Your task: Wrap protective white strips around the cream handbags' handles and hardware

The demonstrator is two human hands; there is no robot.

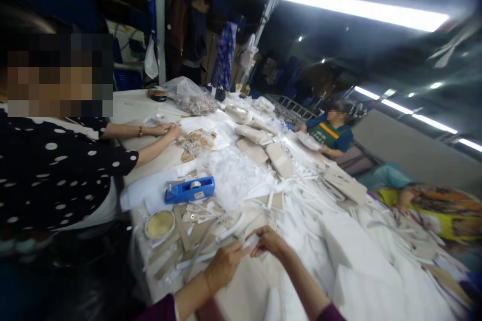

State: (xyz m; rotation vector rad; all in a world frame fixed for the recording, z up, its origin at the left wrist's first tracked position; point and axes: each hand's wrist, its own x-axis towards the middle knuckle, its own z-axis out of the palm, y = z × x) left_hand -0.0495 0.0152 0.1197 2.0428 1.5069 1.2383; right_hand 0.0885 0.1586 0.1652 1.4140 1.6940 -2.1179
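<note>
Both of my hands are raised over the near part of the cluttered table. My left hand (223,267) is closed, its fingers pinched on a small, thin white piece (251,242) whose kind I cannot make out. Fingers bent, my right hand (268,242) pinches the other end of that piece. Under and around them lie beige bag panels (257,273) and white padded tubes (231,228). A blue tape dispenser (193,190) stands beyond my left hand, and a round tub (160,224) with yellowish contents is to its left.
A co-worker in a dotted top (64,175) reaches over the table from the left, hands by small brown tags (196,143). Beige bags (279,159), white stuffing (241,173) and a clear plastic bag (192,98) cover the table. Another person (329,133) sits across.
</note>
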